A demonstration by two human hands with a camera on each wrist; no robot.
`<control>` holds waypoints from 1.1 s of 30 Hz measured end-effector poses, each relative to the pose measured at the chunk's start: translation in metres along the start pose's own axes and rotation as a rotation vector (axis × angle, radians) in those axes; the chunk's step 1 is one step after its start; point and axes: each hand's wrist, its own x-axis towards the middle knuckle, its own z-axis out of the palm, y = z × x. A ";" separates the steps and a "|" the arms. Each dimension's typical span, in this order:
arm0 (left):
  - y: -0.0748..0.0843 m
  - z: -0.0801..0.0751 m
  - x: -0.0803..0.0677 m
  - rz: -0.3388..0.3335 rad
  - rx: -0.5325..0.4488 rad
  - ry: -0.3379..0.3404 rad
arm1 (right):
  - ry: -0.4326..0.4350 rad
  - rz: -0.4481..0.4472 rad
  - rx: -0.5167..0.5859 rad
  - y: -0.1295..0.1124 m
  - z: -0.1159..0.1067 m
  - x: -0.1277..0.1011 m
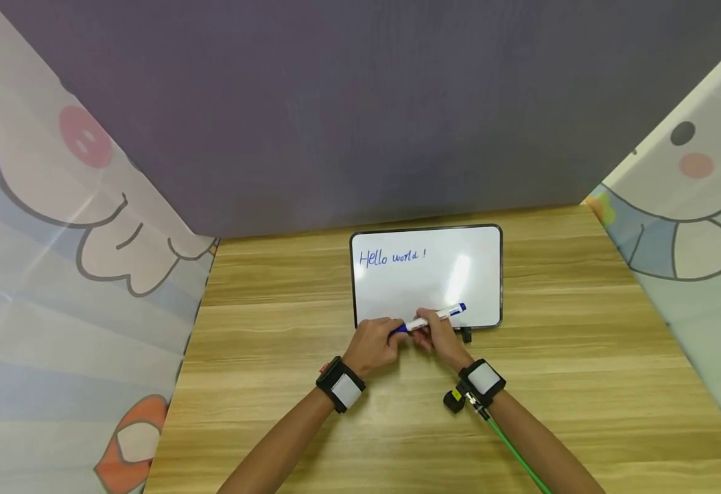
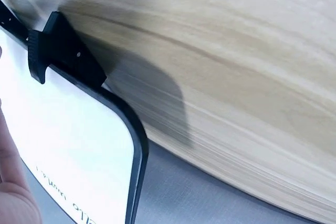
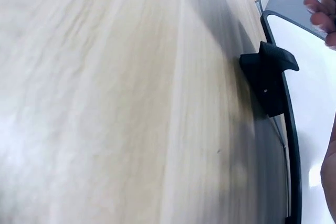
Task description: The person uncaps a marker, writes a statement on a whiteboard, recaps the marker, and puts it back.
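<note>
A whiteboard (image 1: 409, 288) with a black frame lies on the wooden table, "Hello world !" written in blue across its upper left. Over its near edge, a white marker (image 1: 424, 322) with blue ends is held slantwise between both hands. My left hand (image 1: 372, 345) pinches the marker's blue left end between thumb and finger. My right hand (image 1: 443, 339) grips the white barrel, and the blue right end sticks out past it. In the wrist views only parts of the hands show at the frame edges, and the marker itself is out of sight.
Black brackets (image 2: 68, 51) clip onto the board's near edge; one bracket (image 3: 269, 80) shows in the right wrist view. A grey panel (image 1: 360, 116) rises behind the table (image 1: 274, 288). Cartoon-printed sheets (image 1: 39, 329) hang at both sides. A green cable (image 1: 517, 456) runs along the right forearm.
</note>
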 end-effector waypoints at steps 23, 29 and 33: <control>0.005 -0.005 -0.003 0.031 -0.005 0.024 | -0.161 -0.157 0.051 0.015 -0.021 -0.012; 0.007 -0.002 -0.003 0.075 0.035 -0.034 | -0.046 -0.368 -0.248 -0.005 -0.065 -0.025; 0.015 0.003 -0.001 0.102 0.032 -0.110 | -0.152 -0.411 -0.567 -0.028 -0.066 -0.040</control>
